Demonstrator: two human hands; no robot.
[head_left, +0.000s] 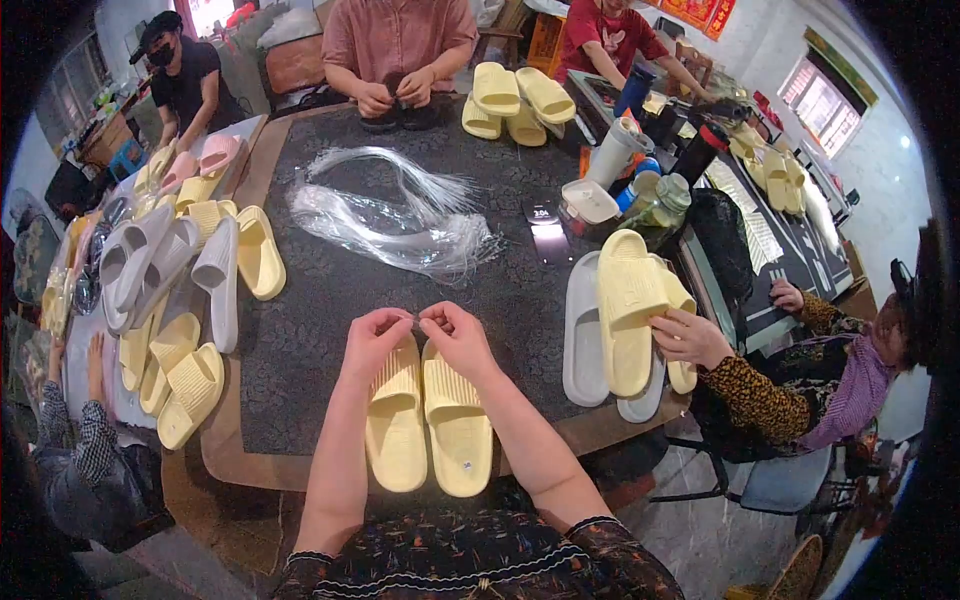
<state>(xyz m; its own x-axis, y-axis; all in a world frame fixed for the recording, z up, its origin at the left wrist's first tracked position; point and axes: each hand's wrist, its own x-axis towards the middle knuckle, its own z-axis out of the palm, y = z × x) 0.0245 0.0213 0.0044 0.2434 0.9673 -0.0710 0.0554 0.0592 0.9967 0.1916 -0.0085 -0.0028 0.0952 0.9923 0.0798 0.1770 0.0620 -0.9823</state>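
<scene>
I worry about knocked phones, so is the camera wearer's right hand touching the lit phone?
Apart. The head view shows a plain stretch of dark patterned cloth between the right hand and the phone.

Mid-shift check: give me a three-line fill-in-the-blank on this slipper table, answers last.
1. The bare left hand and bare right hand are close together over ____ ribbed pale-yellow slippers.
2. A flat rectangular phone lies to the ____ of the shiny bundle of clear strands.
3. A co-worker's hand touches other pale-yellow slippers that partly cover plain ____ slippers.

Missing words: two; right; grey.
</scene>
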